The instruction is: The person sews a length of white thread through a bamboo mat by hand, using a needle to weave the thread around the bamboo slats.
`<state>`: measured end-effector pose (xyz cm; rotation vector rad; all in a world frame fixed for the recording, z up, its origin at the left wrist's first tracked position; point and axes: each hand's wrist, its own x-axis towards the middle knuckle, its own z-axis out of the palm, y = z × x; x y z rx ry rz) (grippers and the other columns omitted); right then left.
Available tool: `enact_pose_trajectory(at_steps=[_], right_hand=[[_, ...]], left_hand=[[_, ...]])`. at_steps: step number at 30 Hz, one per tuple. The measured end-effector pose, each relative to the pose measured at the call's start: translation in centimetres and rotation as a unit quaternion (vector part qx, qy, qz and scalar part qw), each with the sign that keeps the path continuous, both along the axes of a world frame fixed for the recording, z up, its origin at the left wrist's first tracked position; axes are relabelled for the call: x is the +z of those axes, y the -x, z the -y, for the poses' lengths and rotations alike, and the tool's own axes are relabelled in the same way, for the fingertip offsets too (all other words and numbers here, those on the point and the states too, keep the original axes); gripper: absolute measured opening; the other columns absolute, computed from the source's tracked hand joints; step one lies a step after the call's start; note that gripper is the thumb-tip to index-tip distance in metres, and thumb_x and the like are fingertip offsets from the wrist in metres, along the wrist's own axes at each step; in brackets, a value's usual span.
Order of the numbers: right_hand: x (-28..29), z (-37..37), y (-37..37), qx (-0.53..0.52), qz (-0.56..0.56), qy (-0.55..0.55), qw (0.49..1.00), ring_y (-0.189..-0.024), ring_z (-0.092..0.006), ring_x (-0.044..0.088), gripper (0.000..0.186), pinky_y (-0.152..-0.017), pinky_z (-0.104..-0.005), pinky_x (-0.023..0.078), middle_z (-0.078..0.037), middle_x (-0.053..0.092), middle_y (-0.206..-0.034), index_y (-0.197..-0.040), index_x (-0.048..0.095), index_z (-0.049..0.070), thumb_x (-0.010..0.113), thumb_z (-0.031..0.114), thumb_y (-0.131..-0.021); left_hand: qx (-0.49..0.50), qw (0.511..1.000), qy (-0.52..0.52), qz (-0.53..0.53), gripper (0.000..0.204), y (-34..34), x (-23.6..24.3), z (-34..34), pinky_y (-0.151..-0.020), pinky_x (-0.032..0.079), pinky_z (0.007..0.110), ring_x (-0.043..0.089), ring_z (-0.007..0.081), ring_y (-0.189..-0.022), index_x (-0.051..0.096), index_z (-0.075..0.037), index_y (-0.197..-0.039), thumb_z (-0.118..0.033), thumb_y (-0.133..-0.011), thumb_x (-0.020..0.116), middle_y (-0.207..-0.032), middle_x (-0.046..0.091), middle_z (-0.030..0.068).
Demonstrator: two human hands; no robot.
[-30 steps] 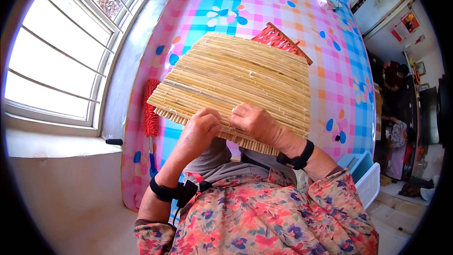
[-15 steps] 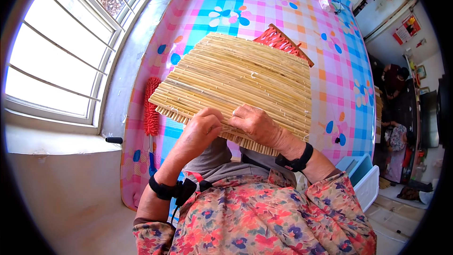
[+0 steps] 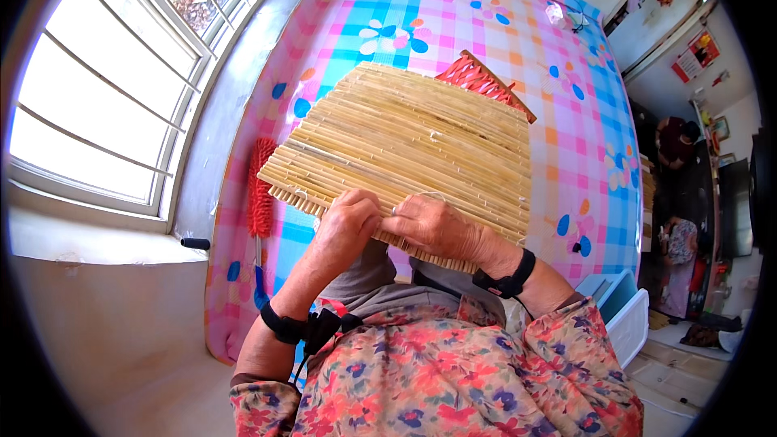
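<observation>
A mat of thin yellow bamboo-like sticks (image 3: 421, 137) lies across my lap, its rows bound with pale thread. At its near edge my left hand (image 3: 348, 222) is closed, fingers bent over the edge. Just beside it, my right hand (image 3: 433, 226) grips the same edge with curled fingers, its back turned up. A thin loop of pale thread (image 3: 433, 193) arches over the right hand's knuckles. The fingertips of both hands are hidden, so whether they also pinch thread does not show.
Behind the mat lies a red woven item with a wooden bar (image 3: 494, 85), on a checked floral sheet (image 3: 534, 154). At left are a red fluffy duster (image 3: 261, 194) and a barred window (image 3: 105, 105). A blue-white bin (image 3: 619, 307) stands right; two people (image 3: 678, 142) are farther off.
My right hand has turned slightly and its fingers have curled in more at the edge. A loop of thread now shows above it. The mat has barely shifted.
</observation>
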<state>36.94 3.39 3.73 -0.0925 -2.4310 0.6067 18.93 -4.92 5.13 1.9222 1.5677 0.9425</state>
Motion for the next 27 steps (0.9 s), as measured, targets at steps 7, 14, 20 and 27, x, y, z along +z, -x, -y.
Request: enact_pose_trajectory(at_steps=[7, 14, 20, 27], right_hand=[[0.5, -0.1, -0.4, 0.008, 0.077, -0.084, 0.993, -0.077, -0.0224, 0.056, 0.015, -0.069, -0.0331, 0.047, -0.006, 0.052, -0.077, -0.094, 0.064, 0.010, 0.057, 0.013, -0.081], [1.3, 1.0, -1.6, 0.017, -0.002, 0.004, 1.000, -0.089, -0.0246, 0.059, 0.014, -0.077, -0.0349, 0.048, -0.008, 0.059, -0.089, -0.093, 0.062, 0.008, 0.061, 0.006, -0.079], [1.6, 3.5, -7.9, -0.051, -0.166, 0.594, 0.785, -0.068, -0.0136, 0.060, 0.005, -0.065, -0.0270, 0.051, -0.005, 0.060, -0.075, -0.091, 0.057, 0.003, 0.053, 0.006, -0.092], [-0.2, 3.6, -15.7, -0.206, -0.257, 0.608, 0.722, -0.050, -0.0053, 0.044, 0.008, -0.045, -0.0212, 0.040, -0.002, 0.052, -0.065, -0.095, 0.057, 0.003, 0.056, 0.009, -0.091]], left_hand=[[0.007, 1.000, -0.013, -0.002, 0.005, 0.0, -0.5, -0.2, -0.077, 0.045, 0.038, 0.055, 0.0328, -0.087, 0.055, 0.002, -0.077, -0.002, -0.077, 0.058, -0.089, 0.057, 0.0142], [0.012, 0.999, -0.041, 0.007, 0.004, -0.1, -0.7, -0.5, -0.075, 0.044, 0.041, 0.053, 0.0350, -0.084, 0.054, 0.001, -0.075, -0.001, -0.075, 0.057, -0.087, 0.056, 0.0143], [0.056, 0.995, -0.067, -0.043, 0.006, -0.5, -1.5, -0.2, -0.075, 0.045, 0.041, 0.053, 0.0334, -0.084, 0.053, 0.000, -0.074, 0.002, -0.070, 0.057, -0.087, 0.056, 0.0131], [0.059, 0.994, -0.074, -0.055, 0.009, -1.0, -1.2, -0.4, -0.074, 0.045, 0.041, 0.053, 0.0330, -0.083, 0.052, 0.000, -0.074, 0.004, -0.068, 0.057, -0.086, 0.056, 0.0123]])
